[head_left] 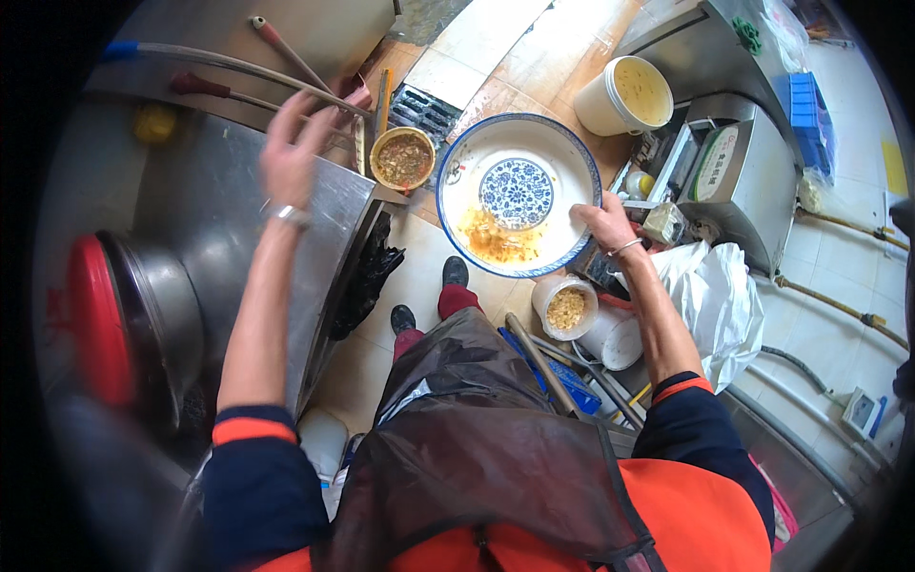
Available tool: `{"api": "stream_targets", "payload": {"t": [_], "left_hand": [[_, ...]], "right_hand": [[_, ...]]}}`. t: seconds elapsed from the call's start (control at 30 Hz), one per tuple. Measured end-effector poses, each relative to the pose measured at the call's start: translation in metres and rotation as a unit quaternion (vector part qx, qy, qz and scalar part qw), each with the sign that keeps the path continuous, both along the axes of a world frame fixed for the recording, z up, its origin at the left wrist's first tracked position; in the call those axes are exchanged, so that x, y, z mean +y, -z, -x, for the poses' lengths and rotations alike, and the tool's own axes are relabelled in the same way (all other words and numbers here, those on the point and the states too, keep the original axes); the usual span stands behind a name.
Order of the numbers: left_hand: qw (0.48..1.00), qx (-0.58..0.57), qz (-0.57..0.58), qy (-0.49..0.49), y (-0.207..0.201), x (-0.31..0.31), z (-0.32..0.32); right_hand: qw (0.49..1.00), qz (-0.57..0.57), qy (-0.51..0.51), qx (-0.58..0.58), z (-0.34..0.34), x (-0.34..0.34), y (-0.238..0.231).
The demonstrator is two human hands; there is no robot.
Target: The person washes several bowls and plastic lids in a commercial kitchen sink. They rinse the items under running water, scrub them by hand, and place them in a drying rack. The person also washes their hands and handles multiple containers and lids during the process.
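My right hand [608, 225] grips the right rim of a wide white basin [472, 157] with a blue edge and a blue flower pattern in its middle. The basin is tilted toward me, and orange-brown food residue [500, 238] smears its near side. My left hand [292, 153], somewhat blurred, is raised over the far edge of the steel counter with fingers apart. Close to it are long handles: a dark red one [200, 85], a pinkish one [276, 43] and a hose-like grey tube [229, 63]. A small bucket of brown, chunky liquid [403, 159] stands between hand and basin.
The steel counter [229, 181] lies left, bearing a metal pot beside a red round lid [95, 319]. Right are a white bucket [610, 100], a tub of yellowish bits [566, 310], a white plastic bag [715, 305] and a steel unit [748, 181]. A floor grate [424, 110] lies ahead.
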State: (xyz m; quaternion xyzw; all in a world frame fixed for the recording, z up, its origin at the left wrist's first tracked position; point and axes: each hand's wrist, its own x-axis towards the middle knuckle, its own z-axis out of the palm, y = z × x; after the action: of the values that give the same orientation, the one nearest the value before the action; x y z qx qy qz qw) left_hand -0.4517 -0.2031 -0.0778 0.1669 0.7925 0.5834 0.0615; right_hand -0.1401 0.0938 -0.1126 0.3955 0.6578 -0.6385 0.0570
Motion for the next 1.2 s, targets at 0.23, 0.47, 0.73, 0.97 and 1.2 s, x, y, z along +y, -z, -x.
{"api": "stream_targets", "payload": {"t": [0.23,0.47,0.73,0.97,1.2], "left_hand": [[0.735,0.1,0.632,-0.226,0.081,-0.205,-0.052],[0.748,0.083,0.623,-0.214,0.075,-0.204,-0.075],[0.759,0.066,0.614,-0.206,0.066,-0.198,-0.092],[0.761,0.076,0.611,-0.207,0.064,-0.187,-0.085],[0.753,0.096,0.614,-0.215,0.079,-0.188,-0.073]], "right_hand": [[0.972,-0.23,0.031,-0.032,0.055,-0.017,0.135],[0.891,-0.414,-0.093,-0.165,0.162,-0.048,0.197],[0.773,-0.536,-0.32,-0.114,0.263,-0.079,0.222],[0.664,-0.614,-0.427,0.029,0.279,-0.08,0.17],[0.68,-0.657,-0.322,0.046,0.249,-0.054,0.115]]}}
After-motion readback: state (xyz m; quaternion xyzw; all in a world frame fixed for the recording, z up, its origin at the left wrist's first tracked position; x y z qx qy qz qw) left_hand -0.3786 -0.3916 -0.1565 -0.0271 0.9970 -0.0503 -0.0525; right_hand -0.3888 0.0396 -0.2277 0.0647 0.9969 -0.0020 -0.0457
